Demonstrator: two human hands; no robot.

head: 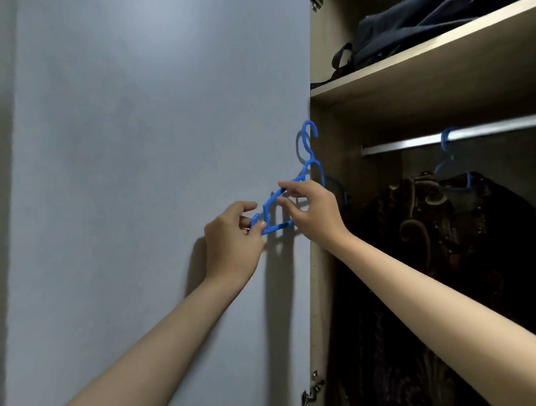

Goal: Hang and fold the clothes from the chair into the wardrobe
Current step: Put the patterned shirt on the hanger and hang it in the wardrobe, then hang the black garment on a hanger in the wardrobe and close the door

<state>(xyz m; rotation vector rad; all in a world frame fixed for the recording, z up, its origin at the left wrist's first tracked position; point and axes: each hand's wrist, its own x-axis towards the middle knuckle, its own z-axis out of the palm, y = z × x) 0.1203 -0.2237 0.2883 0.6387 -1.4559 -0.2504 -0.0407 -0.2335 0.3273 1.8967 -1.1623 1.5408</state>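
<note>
While both hands hold it out in front of the pale open wardrobe door (163, 146), the empty blue plastic hanger (279, 202) runs slantwise, hook up and right. The left hand (231, 239) pinches its lower left end; the right hand (311, 212) pinches the upper arm. The silver hanging rail (413, 143) lies up and right, on the right hand's side.

Both bare arms are reaching up and forward, forearms stretched out from the bottom corners toward the middle. The left hand (232, 236) is curling its fingers, pinching the lower end of a blue hanger (275, 207) between thumb and fingertips. The right hand (312, 211) is sitting just beside it and a little higher, wrist slightly bent, its thumb and fingers pinching the hanger's sloping arm.
</note>
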